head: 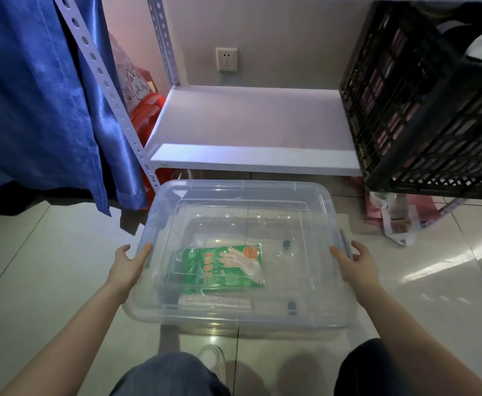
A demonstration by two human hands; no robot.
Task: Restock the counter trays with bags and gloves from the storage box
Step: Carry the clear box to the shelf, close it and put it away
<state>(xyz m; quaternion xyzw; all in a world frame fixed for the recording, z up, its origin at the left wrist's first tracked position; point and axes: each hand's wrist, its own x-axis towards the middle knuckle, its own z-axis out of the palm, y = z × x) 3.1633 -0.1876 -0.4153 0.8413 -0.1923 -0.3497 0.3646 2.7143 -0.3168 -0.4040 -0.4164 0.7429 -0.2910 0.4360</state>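
Left hand (128, 265), right hand (354, 262) extended forward, gripping.

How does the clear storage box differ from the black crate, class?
The clear storage box is see-through with smooth solid walls; the black crate is dark with lattice walls. The left hand and right hand grip the box's sides; nobody touches the crate, which sits at the shelf's right end. Both are rectangular containers.

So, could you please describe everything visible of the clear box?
The box is clear plastic, rectangular with rounded corners, lid on, a bluish latch at its right end. It is level over the tiled floor before the shelf. Left hand and right hand grip its ends. Inside lies a green glove packet.
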